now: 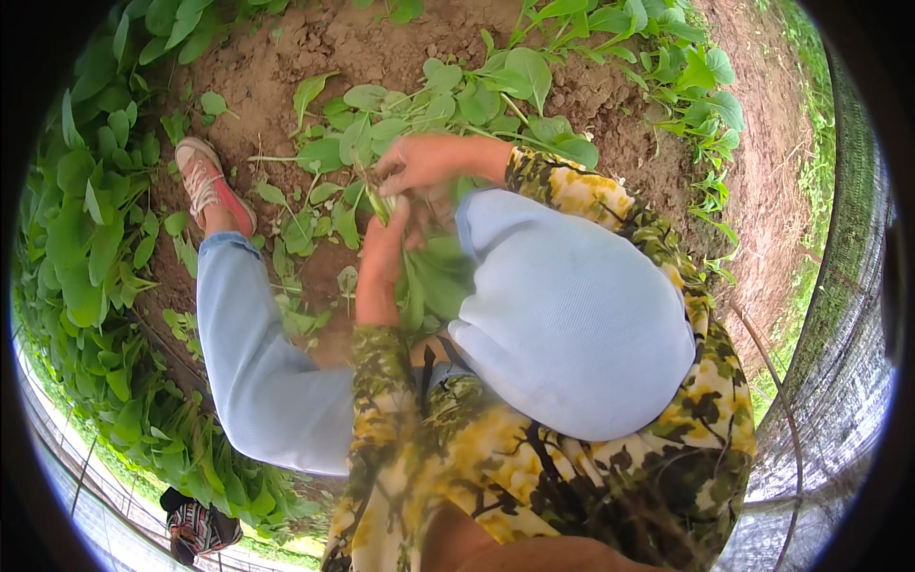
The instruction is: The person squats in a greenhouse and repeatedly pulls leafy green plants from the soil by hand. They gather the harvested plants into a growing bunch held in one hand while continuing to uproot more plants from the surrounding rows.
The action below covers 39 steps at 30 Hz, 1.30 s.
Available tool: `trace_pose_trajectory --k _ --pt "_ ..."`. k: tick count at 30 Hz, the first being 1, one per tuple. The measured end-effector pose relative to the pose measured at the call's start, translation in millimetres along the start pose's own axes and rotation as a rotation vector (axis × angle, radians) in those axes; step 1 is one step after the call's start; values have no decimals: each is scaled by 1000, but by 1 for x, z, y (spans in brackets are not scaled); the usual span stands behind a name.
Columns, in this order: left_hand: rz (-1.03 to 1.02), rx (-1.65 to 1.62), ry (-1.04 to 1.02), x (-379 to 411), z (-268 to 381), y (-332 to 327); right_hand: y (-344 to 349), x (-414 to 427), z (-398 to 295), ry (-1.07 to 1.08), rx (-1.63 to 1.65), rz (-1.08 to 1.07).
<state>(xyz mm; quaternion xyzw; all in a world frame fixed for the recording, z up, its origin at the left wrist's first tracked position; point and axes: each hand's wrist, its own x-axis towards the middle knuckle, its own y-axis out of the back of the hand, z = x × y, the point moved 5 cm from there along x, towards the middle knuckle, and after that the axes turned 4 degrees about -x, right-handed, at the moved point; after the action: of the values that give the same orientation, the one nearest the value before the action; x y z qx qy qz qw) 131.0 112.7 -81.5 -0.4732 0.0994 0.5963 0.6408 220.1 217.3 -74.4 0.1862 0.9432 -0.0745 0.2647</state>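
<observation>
Before my bent knees, my left hand [382, 247] grips a bunch of leafy greens [432, 282] by the pale stems. The broad leaves hang down between my legs, partly hidden by the hand and my right knee. My right hand [425, 164] bends over the stem ends, its fingertips pinched on them; blur hides the exact grip. Just beyond both hands, a loose heap of pulled greens [389, 129] lies on brown soil [286, 43]. Smaller leaves and plants [300, 225] are scattered left of my left hand.
Dense rows of leafy plants [86, 236] stand on the left, past my red canvas shoe [214, 186]. More plants [686, 86] grow at the upper right beside a bare dirt path [772, 157]. Mesh netting [822, 400] borders the right side. Another person [200, 525] is at the lower left.
</observation>
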Motion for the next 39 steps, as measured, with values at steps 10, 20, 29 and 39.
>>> trace_pose_trajectory --k 10,20,29,39 --pt "235 15 -25 9 -8 14 196 -35 53 -271 -1589 704" --pt "245 37 -9 -6 -9 20 213 -10 149 -707 -1506 332" --pt "206 33 -158 0 8 11 182 -64 -19 -219 -443 655" --pt "342 205 -281 5 11 27 -13 27 -2 183 720 593"
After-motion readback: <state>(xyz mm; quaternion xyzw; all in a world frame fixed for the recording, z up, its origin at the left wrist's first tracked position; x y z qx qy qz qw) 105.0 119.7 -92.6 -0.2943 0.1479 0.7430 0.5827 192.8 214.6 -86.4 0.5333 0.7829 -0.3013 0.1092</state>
